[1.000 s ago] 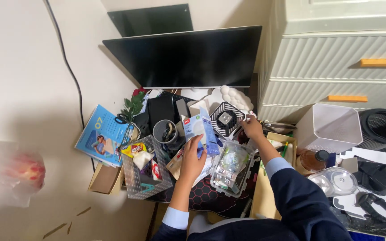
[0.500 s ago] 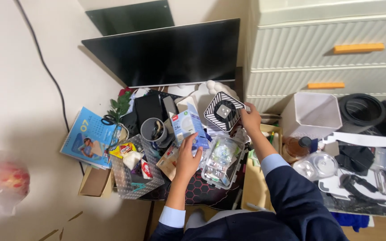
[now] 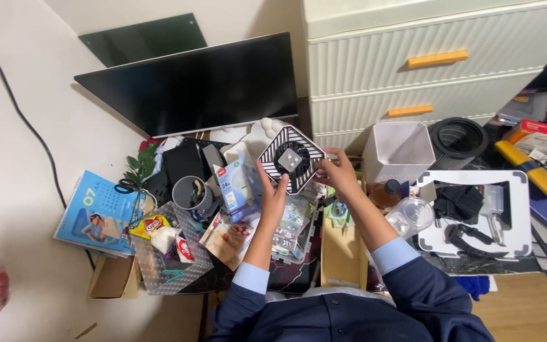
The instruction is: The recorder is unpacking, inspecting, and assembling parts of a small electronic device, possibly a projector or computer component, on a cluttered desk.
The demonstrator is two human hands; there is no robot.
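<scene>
Both hands hold a striped fan [image 3: 290, 159], a black-and-white square thing turned like a diamond, up above the cluttered table [image 3: 299, 272]. The left hand [image 3: 274, 190] grips its near left edge, fingers closed on it; the right hand [image 3: 335, 175] grips its right corner, fingers closed on that side. The fan is lifted clear of the clutter, just in front of the dark monitor [image 3: 191, 85] at the far side.

Just left of the left hand stands a blue box [image 3: 235, 188], upright, and left of that a round cup [image 3: 191, 192]. Under the left forearm lies a clear plastic container [image 3: 292, 228]. At the near left sit a patterned basket [image 3: 169, 263] and a blue calendar [image 3: 96, 212]. Right of the right hand stand a white bin [image 3: 400, 149] and a brown bottle [image 3: 390, 190], with a clear lid [image 3: 413, 215] just near of them. White drawers [image 3: 438, 63] with orange handles rise at the far right.
</scene>
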